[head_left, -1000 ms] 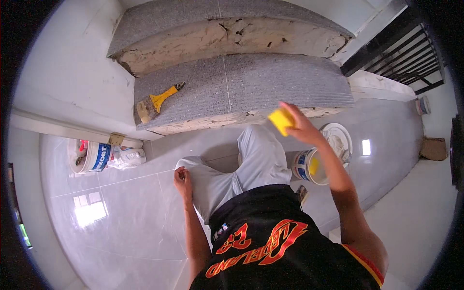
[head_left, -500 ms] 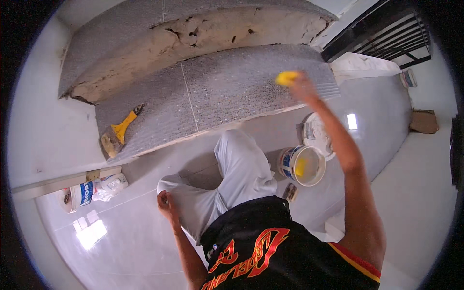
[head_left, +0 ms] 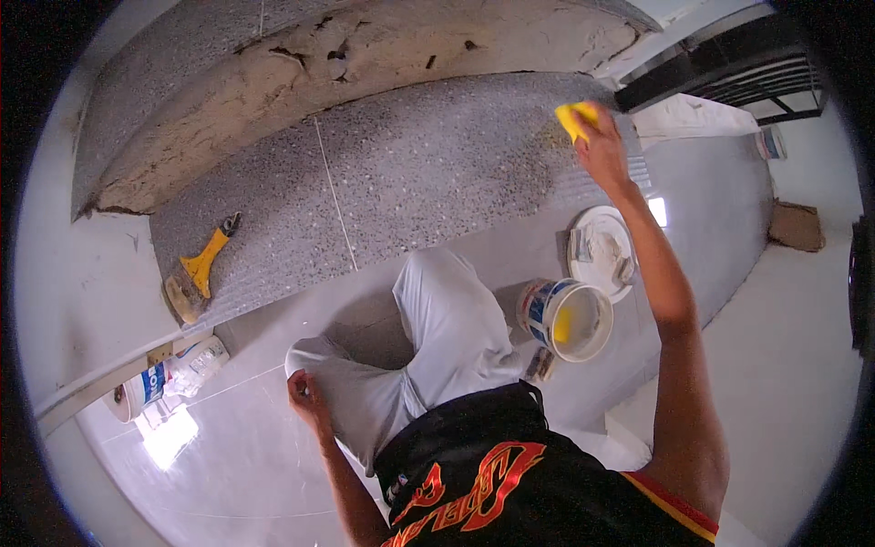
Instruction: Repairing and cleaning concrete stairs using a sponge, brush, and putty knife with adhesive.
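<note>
At the right end of the grey speckled stone step (head_left: 428,164), my right hand (head_left: 603,155) is closed around a yellow sponge (head_left: 572,120). The sponge is against or just over the tread; I cannot tell which. Below that arm stands an open white bucket (head_left: 597,342) with a yellow piece (head_left: 563,324), apparently another sponge, inside. My left hand (head_left: 310,403) rests by my left knee, its fingers loosely bent and slightly apart, with nothing seen in it. On the step's left end lies a wide brush (head_left: 205,264) with a yellow handle.
Beside the bucket a round white lid (head_left: 606,223) lies on the shiny floor, and a small brush-like block (head_left: 542,365) is close to my leg. Another bucket (head_left: 141,392) lies at the left wall. A black metal railing (head_left: 720,68) stands far right, near a brown cardboard piece (head_left: 796,225).
My right hand has moved slightly right and farther away along the step with the sponge. The whole view has shifted and turned a little. My left hand stays by the knee.
</note>
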Tool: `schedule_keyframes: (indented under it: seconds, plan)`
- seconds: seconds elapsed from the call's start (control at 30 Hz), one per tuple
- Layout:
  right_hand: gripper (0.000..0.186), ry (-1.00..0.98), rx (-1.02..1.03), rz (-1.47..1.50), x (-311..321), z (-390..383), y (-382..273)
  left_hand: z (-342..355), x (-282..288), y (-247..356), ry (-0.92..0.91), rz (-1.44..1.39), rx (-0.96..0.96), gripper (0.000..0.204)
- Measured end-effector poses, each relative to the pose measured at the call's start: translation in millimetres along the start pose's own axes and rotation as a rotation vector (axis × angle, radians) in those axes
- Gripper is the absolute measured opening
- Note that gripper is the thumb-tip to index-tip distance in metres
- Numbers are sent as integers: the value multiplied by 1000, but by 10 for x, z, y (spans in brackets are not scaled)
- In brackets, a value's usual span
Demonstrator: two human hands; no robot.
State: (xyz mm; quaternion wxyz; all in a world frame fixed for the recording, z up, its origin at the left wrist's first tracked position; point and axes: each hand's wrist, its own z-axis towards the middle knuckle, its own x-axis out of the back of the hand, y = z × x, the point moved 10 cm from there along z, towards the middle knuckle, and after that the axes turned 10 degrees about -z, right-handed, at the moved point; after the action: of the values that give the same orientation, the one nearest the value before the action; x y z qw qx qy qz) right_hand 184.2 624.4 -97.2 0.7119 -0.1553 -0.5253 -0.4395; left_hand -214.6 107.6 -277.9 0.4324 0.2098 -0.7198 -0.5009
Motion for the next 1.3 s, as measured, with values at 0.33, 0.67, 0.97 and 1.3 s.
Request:
schedule_keyframes:
  seconds: [0.33, 0.67, 0.97, 1.3]
  plan:
    - [28, -403, -67, 353, -437, -159, -605, -20, -12, 35, -12, 36, 31, 18]
    - [59, -75, 311, 624, 557, -128, -1907, 36, -16, 81, -4, 91, 37, 15]
    - [23, -197, 372, 712, -189, 159, -1886, -38, 49, -114, 35, -82, 82, 16]
    - [45, 36, 109, 441, 287, 662, -1270, 49, 6, -20, 2, -24, 9, 15]
